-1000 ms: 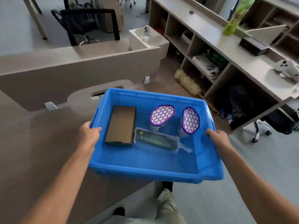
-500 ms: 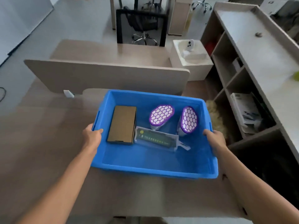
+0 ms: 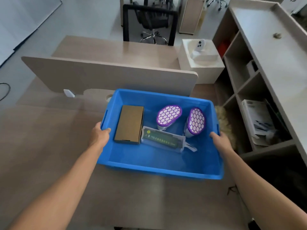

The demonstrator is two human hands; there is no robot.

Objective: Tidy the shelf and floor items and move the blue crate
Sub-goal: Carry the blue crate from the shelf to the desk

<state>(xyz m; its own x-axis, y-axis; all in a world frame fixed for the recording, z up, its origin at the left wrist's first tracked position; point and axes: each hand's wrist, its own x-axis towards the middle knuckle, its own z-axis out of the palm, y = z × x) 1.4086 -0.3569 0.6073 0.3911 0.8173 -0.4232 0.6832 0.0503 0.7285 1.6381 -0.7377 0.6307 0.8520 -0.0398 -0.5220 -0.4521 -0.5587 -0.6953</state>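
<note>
The blue crate [image 3: 159, 170] is over the wooden desk [image 3: 49, 146], near its right end; whether it rests on the desk I cannot tell. My left hand [image 3: 99, 136] grips its left rim and my right hand [image 3: 219, 140] grips its right rim. Inside lie a brown cardboard box [image 3: 130, 124], a clear packet with a green label [image 3: 163, 139], and two white objects with purple honeycomb faces [image 3: 168, 116] [image 3: 196, 122].
A desk divider panel [image 3: 108, 75] stands just behind the crate. To the right is an open shelf unit [image 3: 265, 77] holding papers [image 3: 259, 120]. A feather duster [image 3: 225, 125] lies by the crate's right side. A white bin [image 3: 201, 63] and a black office chair [image 3: 149, 24] stand beyond.
The crate, held in both hands, has come from beside the desk to above the desktop. My view has swung left, away from the shelf.
</note>
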